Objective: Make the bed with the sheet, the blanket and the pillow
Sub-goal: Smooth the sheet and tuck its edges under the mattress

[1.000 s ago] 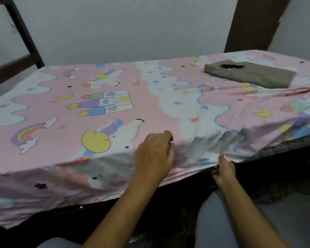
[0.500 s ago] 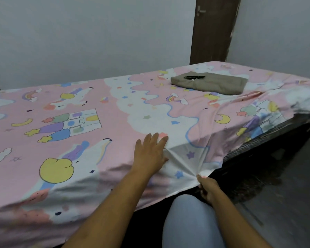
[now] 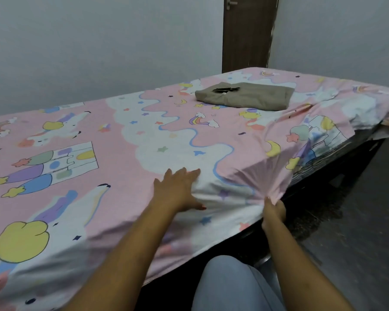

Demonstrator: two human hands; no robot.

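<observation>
Covering the bed from 9 o'clock to 2 o'clock: one sheet, pink and white, printed with rainbows, stars, moons and castles. It lies spread flat on top, its near edge draping over the side, and it is gathered into radiating creases at 4 o'clock.

Wall, pale grey, 10 to 12 o'clock, behind the bed.

Floor, dark, 3 to 5 o'clock.

Bed frame, dark, showing under the sheet's hem at 3 to 4 o'clock.

Door, brown, 1 o'clock, past the bed's far end.

Folded blanket, olive-brown, lying on the sheet at 1 o'clock, well apart from both hands.

Knee, in light grey cloth, 6 o'clock, beside the bed.

Left hand, just below centre, palm down with fingers straight and spread, pressing the sheet at the bed's edge.

Right hand, 4 o'clock, fingers curled, pinching the sheet's hanging edge where the creases meet.

Small dark item, on the blanket; kind unclear.
</observation>
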